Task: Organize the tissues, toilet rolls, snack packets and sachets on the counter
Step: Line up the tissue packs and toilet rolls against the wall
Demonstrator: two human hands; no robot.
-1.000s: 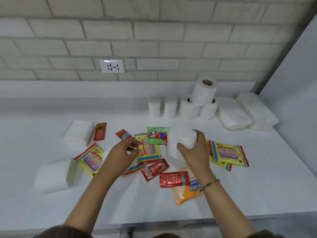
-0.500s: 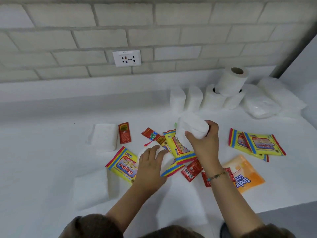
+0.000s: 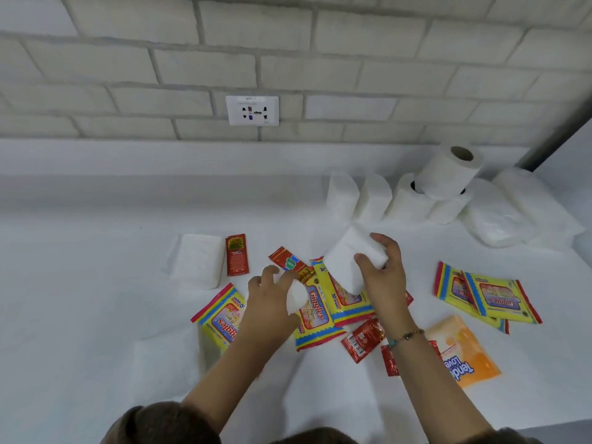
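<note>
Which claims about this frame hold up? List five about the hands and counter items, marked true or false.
1. The right hand grips a white tissue pack. True.
2. The left hand holds a red sachet. False: its fingers curl on a white item.
3. One toilet roll sits atop other rolls at the back right. True.
4. The orange packet lies far left of both hands. False: it lies to the right of both.
5. A plug sits in the wall socket. False: nothing is plugged in.
</note>
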